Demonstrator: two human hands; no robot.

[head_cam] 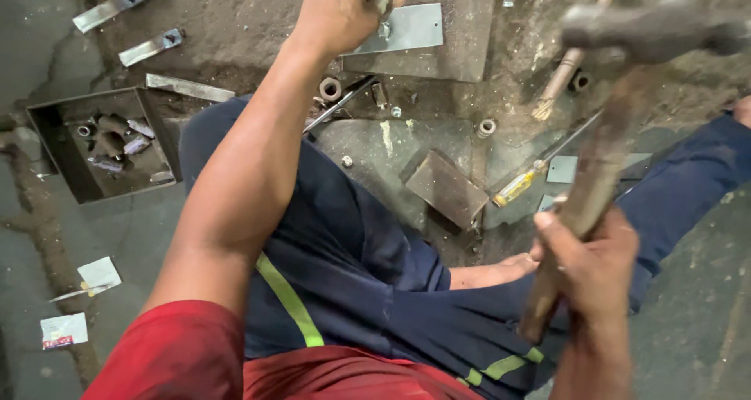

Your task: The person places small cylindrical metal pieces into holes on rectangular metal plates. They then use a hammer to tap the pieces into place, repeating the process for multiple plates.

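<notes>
Dirty workshop floor [688, 322] is lying under the raised hammer [602, 157], gripped by the right hand [591, 271], while the left hand [340, 13] is pinching a bolt [383, 3] on the metal plate [407, 28] far ahead-left.

Floor [688, 322] is the carrier; clutter concentrated toward its far edge.

Far middle: flat grey steel plate [461, 32] with a lighter metal strip [407, 28] on it, left hand [336, 13] closed on the strip's near end. Just nearer, loose nuts and bushes [330, 89], a thin rod [340, 103] and a small dark steel block [446, 187] crowd the ground; little bare room between them.

Right: raised hammer [618, 79] in right hand [587, 267] fills the air above the screwdriver [540, 169].

Left edge: open metal tray [47, 134] of parts blocks passage.

Near left and near right corners: bare floor, only paper scraps [98, 275].
</notes>
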